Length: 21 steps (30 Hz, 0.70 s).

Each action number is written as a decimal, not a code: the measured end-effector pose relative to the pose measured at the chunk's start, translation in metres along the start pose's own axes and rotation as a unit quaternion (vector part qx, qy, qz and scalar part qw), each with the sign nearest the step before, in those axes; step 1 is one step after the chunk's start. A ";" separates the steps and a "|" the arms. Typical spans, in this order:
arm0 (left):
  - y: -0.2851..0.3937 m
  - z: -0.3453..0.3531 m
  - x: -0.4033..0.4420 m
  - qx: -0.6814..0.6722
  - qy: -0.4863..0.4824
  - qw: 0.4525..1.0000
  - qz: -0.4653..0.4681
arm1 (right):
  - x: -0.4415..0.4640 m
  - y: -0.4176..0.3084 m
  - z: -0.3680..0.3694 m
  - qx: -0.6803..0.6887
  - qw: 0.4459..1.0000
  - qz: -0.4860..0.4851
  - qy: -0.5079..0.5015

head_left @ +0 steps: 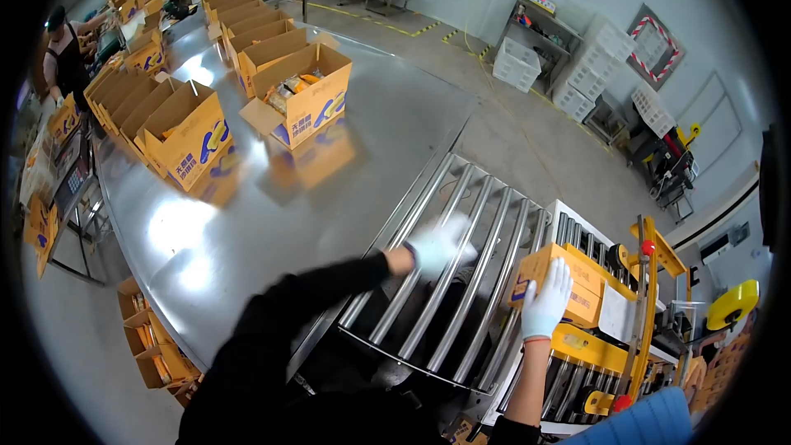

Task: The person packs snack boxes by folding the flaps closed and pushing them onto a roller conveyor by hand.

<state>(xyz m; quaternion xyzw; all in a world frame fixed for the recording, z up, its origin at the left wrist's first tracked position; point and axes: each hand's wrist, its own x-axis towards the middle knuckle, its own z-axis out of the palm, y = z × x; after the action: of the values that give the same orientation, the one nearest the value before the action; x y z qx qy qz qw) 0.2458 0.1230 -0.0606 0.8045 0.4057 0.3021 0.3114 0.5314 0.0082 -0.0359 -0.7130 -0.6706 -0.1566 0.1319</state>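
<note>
My right hand (547, 301), in a white glove, lies with stretched fingers against the end of a closed yellow carton (568, 280). This carton sits at the mouth of a yellow-framed machine (647, 305), beside its rails. Over the metal rollers (449, 280) is my left hand (441, 245), also gloved and smeared by motion, so its fingers cannot be made out. No carton shows beneath it. On the steel table ahead stands an open carton (317, 103) filled with wrapped packs, flaps up. Another open carton (194, 136) stands left of it, at the front of a row.
Rows of open cartons (247, 29) extend back along the steel table (288, 214). More filled cartons (152, 338) are below its left edge. A co-worker (66, 53) stands far left. White crates (577, 74) are stacked by the wall. A blue padded surface (643, 420) is lower right.
</note>
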 end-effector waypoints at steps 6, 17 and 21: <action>-0.129 -0.258 0.001 0.474 0.413 0.773 -0.088 | -0.009 0.006 0.010 0.021 0.997 -0.003 0.075; -0.005 -0.188 -0.040 -0.044 0.135 0.984 -0.108 | -0.100 -0.142 0.005 0.439 0.855 -0.188 -0.203; 0.022 -0.188 -0.050 0.086 0.143 0.984 -0.061 | -0.098 -0.136 -0.035 0.476 0.880 0.010 0.000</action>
<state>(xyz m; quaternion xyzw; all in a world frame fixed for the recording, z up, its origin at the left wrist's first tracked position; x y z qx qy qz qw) 0.0925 0.1184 0.0614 0.7504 0.5189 0.3587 0.1973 0.3893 -0.0869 -0.0459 -0.5713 -0.6568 0.1824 0.4571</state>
